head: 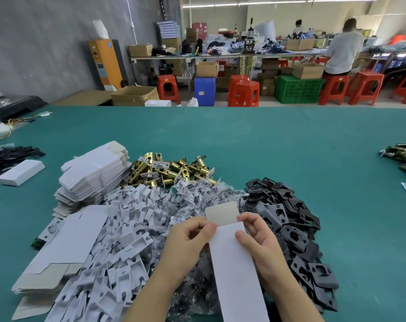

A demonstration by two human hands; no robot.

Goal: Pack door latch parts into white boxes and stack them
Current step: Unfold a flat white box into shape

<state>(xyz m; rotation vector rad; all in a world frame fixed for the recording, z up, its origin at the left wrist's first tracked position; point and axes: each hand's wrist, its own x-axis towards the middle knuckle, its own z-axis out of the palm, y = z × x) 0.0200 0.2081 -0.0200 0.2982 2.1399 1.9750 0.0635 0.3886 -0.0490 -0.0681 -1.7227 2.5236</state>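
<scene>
I hold a long white box (238,270) lengthwise in front of me, its grey end flap (221,213) standing open at the far end. My left hand (185,245) grips the box's left side near that flap. My right hand (262,247) pinches the right side, fingers curled at the flap's base. Beyond lie brass latch bolts (171,170), bagged screws (197,198), black strike plates (288,224), white card inserts (125,231) and a stack of flat white box blanks (95,175).
More flat blanks (64,249) lie at the near left on the green table (243,140). A closed white box (20,173) sits far left beside black parts. Another brass pile (404,156) lies at the right edge. Stools, crates and people stand beyond the table.
</scene>
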